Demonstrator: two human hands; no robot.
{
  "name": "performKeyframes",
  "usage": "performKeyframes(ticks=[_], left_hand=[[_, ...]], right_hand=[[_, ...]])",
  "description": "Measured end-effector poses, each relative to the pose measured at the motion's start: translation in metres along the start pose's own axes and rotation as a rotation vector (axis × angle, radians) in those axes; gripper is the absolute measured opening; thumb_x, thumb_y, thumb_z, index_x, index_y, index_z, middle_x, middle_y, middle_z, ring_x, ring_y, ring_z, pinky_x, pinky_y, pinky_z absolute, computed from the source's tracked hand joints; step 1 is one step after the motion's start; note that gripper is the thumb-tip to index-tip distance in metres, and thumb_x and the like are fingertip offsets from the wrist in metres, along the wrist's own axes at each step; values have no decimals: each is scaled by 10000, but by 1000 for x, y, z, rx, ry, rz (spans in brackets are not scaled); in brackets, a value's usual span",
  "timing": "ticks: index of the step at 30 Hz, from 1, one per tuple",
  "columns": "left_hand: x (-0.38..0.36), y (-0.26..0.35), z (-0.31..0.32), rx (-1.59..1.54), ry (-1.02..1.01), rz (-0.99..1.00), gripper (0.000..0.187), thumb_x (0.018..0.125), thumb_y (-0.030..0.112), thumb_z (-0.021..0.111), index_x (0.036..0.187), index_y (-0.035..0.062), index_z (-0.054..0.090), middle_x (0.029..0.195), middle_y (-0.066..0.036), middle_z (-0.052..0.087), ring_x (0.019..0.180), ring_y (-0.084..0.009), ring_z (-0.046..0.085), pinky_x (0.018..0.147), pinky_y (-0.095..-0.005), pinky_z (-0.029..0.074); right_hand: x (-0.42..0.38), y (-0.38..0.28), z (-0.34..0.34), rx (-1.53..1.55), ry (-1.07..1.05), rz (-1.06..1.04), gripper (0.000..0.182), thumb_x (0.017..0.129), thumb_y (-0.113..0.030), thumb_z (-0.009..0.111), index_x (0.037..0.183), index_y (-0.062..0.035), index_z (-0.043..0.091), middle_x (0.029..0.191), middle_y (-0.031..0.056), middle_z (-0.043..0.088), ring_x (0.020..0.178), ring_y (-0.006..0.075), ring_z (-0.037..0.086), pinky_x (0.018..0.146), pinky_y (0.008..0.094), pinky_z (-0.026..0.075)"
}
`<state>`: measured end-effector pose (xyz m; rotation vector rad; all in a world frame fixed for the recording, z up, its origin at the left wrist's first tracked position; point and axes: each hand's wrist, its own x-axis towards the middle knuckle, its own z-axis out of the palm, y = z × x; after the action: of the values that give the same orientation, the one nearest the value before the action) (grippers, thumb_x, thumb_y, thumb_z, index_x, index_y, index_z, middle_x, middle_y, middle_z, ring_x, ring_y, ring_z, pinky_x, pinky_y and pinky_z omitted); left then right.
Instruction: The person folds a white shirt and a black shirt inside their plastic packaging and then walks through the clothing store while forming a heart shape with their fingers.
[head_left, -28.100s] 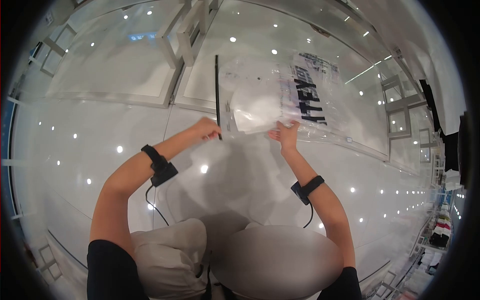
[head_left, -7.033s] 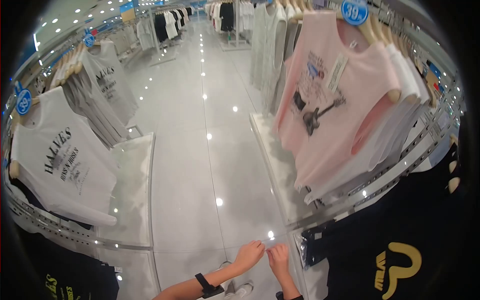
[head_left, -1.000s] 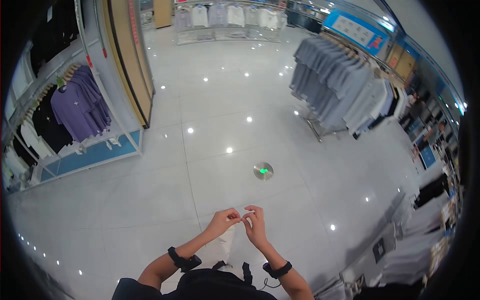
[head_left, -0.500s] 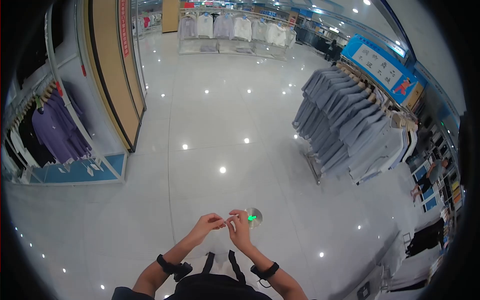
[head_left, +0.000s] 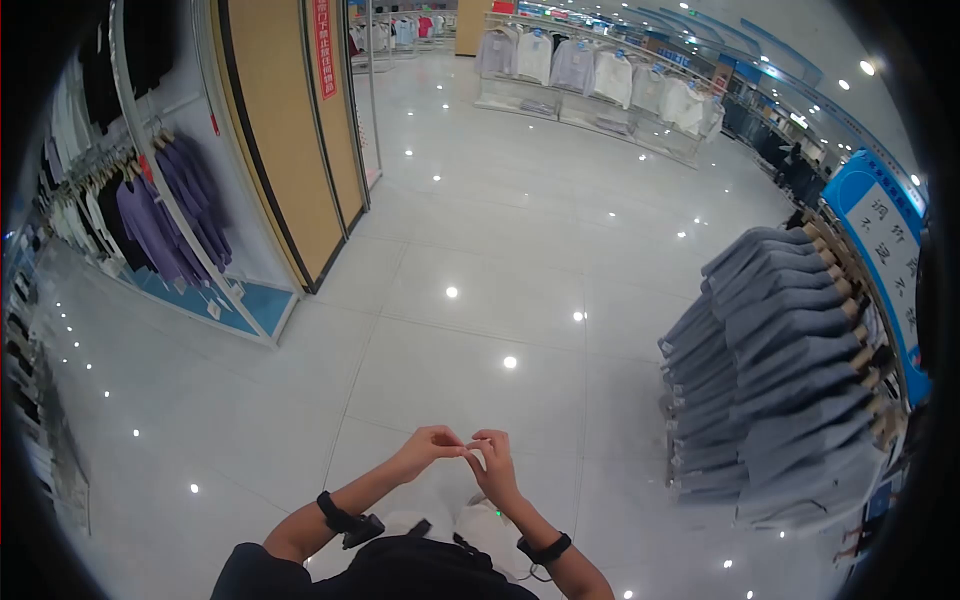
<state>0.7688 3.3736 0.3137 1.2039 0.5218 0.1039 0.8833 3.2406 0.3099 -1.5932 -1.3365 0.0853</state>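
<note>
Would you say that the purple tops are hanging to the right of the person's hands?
No, the purple tops hang to the left of the left hand, beside the tan panel.

left hand (head_left: 430,453) and right hand (head_left: 494,466) raised | fingertips meeting | elbows bent outward

Count: 1 left hand (head_left: 425,455), 1 right hand (head_left: 496,472), 2 black arm straps (head_left: 336,514), 1 vertical red sign (head_left: 325,50), 1 big blue-and-white sign (head_left: 884,245), 1 nearby rack of grey-blue shirts (head_left: 785,345).

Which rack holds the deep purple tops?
The left rack, beside the tan panel; grey-blue tops hang at right, pale ones at back.
</note>
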Motion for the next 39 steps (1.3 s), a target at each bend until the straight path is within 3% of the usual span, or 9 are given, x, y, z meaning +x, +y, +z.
performKeyframes(ticks=[5, 10, 13, 16, 22, 23, 26, 30, 39], left_hand=[[93, 40, 45, 115, 102, 111, 80, 816, 66, 639, 859, 22, 589, 860, -52, 623, 847, -115, 588, 807, -263, 462], [182, 62, 41, 257, 190, 222, 106, 824, 90, 636, 859, 4, 587, 850, -51, 626, 823, -102, 588, 753, -250, 467], [240, 87, 32, 430, 320, 281, 119, 829, 110, 635, 863, 4, 593, 853, -49, 626, 819, -106, 585, 763, -254, 459], [315, 119, 28, 406, 420, 357, 123, 824, 130, 642, 873, 25, 604, 825, -63, 615, 793, -155, 591, 735, -281, 466], [457, 219, 14, 1057, 561, 716, 152, 784, 202, 642, 851, 68, 614, 859, -61, 535, 910, -226, 512, 782, -353, 379], [478, 235, 10, 1080, 594, 739, 145, 774, 204, 642, 841, 79, 616, 892, -54, 525, 933, -225, 501, 794, -365, 361], [532, 268, -5, 1055, 712, 782, 120, 714, 174, 668, 795, 106, 611, 991, -62, 512, 1001, -254, 471, 833, -419, 337], [596, 291, -40, 897, 746, 592, 96, 684, 119, 684, 724, 103, 599, 978, -39, 469, 999, -221, 454, 864, -404, 331], [725, 357, -75, 739, 1119, 469, 134, 713, 122, 679, 660, 94, 560, 998, -42, 418, 1044, -223, 395, 924, -399, 279]], right_hand=[[70, 77, -67, 51, -125, 47, 128, 792, -71, 632, 871, -30, 541, 1026, 125, 514, 982, 304, 474, 806, 375, 421], [149, 158, -88, 227, -264, 58, 113, 795, -54, 626, 854, -34, 532, 1048, 114, 518, 1010, 292, 471, 816, 377, 418], [209, 210, -90, 247, -319, -56, 118, 786, -34, 630, 844, -33, 527, 1074, 103, 519, 1021, 284, 471, 823, 367, 418], [283, 263, -103, 251, -341, -90, 103, 782, -25, 631, 827, -28, 538, 1074, 103, 521, 1019, 276, 471, 792, 347, 430], [437, 354, -143, 226, -397, -142, 108, 775, -24, 639, 824, -27, 543, 1092, 115, 502, 998, 272, 477, 760, 340, 434], [458, 367, -146, 218, -414, -103, 114, 766, -22, 644, 831, -27, 551, 1090, 119, 500, 976, 280, 485, 749, 350, 440], [525, 393, -149, 30, -434, -273, 138, 754, -19, 651, 856, -27, 558, 1088, 134, 493, 977, 309, 479, 744, 362, 448], [603, 448, -117, -2, -484, -534, 144, 755, 31, 610, 870, -28, 546, 1061, 142, 488, 976, 325, 464, 741, 394, 433], [770, 545, -82, 471, -738, -617, 100, 761, 59, 579, 828, -9, 548, 1010, 141, 506, 940, 313, 452, 739, 384, 406]])
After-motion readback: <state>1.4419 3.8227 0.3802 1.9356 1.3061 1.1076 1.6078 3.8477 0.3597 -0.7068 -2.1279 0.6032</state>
